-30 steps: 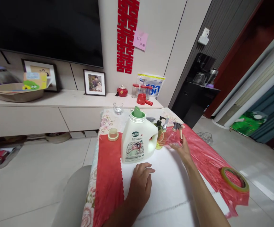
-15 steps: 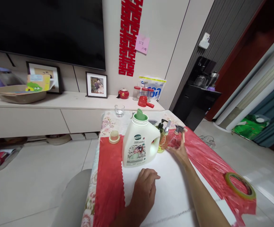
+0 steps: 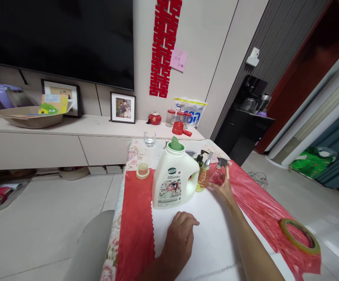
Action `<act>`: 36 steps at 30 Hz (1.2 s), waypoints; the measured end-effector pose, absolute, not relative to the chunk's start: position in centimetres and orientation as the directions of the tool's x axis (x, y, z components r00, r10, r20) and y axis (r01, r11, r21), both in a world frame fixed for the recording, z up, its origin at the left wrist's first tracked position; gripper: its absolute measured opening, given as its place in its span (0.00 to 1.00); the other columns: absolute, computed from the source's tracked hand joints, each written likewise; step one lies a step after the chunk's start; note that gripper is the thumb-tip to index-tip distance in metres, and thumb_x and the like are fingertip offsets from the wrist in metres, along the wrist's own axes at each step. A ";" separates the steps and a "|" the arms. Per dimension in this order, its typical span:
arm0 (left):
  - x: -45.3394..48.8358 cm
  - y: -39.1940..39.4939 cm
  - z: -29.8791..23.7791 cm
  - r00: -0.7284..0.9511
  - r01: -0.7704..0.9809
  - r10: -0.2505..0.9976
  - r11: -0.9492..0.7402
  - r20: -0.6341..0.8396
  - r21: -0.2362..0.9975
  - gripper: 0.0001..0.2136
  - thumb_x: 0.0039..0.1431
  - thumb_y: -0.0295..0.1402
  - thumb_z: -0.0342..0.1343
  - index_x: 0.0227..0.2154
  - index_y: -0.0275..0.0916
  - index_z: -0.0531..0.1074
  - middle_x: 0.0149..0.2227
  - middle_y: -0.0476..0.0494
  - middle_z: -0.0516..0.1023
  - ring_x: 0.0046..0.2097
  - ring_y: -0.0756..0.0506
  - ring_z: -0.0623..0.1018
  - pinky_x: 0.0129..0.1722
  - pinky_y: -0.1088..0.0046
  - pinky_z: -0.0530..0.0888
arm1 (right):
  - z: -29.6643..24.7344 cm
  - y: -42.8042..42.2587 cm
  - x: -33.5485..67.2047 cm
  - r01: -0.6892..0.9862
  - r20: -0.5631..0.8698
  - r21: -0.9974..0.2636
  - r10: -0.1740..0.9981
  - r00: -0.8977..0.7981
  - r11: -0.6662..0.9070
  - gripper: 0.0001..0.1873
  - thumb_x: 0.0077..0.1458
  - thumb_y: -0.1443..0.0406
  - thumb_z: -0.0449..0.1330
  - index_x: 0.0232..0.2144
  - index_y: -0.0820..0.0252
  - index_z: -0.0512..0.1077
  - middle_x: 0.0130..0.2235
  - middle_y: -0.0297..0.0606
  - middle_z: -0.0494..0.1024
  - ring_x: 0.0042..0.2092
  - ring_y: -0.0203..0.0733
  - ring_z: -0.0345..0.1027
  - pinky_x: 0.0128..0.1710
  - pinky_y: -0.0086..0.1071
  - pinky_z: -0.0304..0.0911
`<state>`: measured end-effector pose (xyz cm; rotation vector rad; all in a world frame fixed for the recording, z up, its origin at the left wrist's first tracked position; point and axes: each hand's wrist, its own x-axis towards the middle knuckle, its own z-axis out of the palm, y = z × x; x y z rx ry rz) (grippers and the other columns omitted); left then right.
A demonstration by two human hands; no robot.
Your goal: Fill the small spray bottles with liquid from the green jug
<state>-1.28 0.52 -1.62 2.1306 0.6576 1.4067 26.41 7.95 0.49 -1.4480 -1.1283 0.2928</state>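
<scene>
My right hand (image 3: 223, 187) is around a clear pump bottle (image 3: 217, 176) with a dark pump head, its fingers at the bottle's right side and base. Loosely curled, my left hand (image 3: 180, 236) rests on the white cloth (image 3: 207, 230) with nothing visible in it. Just beyond it stands a white detergent jug (image 3: 173, 177), upright and uncapped, with a green spout in its neck. The jug's cap (image 3: 142, 171) sits to its left. Between the jug and the clear bottle stand a yellowish bottle with a grey pump (image 3: 204, 175) and a black-topped pump bottle (image 3: 200, 156), partly hidden.
Red sheeting (image 3: 135, 226) lies along both sides of the table, with a tape roll (image 3: 299, 236) on the right. A glass cup (image 3: 149, 139) stands at the back left. Behind the table, a low cabinet (image 3: 110, 150) carries jars, a red scoop (image 3: 181, 128) and photo frames.
The view has shifted slightly, so everything sits a little lower and further right. Both hands keep nearly the same places, with my right hand still on the clear pump bottle.
</scene>
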 end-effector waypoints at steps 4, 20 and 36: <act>-1.3 0.6 -1.9 0.348 0.123 0.646 -0.750 0.679 0.650 0.17 0.58 0.15 0.43 0.37 0.40 0.72 0.33 0.44 0.78 0.36 0.44 0.76 0.34 0.67 0.72 | 0.4 8.0 26.0 0.490 0.440 -0.853 0.753 0.489 0.180 0.38 0.59 0.55 0.65 0.67 0.57 0.58 0.67 0.48 0.58 0.65 0.55 0.56 0.64 0.57 0.57; -1.7 0.7 -1.4 0.312 0.123 0.673 -0.729 0.671 0.674 0.15 0.61 0.19 0.44 0.37 0.40 0.74 0.32 0.44 0.79 0.36 0.44 0.77 0.35 0.68 0.74 | 4.7 2.4 23.5 0.211 0.298 -0.951 0.843 0.449 0.224 0.67 0.42 0.53 0.74 0.73 0.45 0.36 0.65 0.50 0.62 0.62 0.60 0.63 0.52 0.50 0.70; -7.9 -2.3 8.7 0.606 -0.370 0.770 0.050 0.200 0.928 0.26 0.58 0.48 0.63 0.57 0.41 0.74 0.58 0.35 0.77 0.63 0.32 0.71 0.65 0.52 0.63 | 2.1 -3.8 11.8 -0.001 -0.021 -1.000 0.905 -0.425 -0.024 0.42 0.47 0.43 0.67 0.63 0.44 0.68 0.60 0.39 0.71 0.66 0.59 0.58 0.65 0.46 0.56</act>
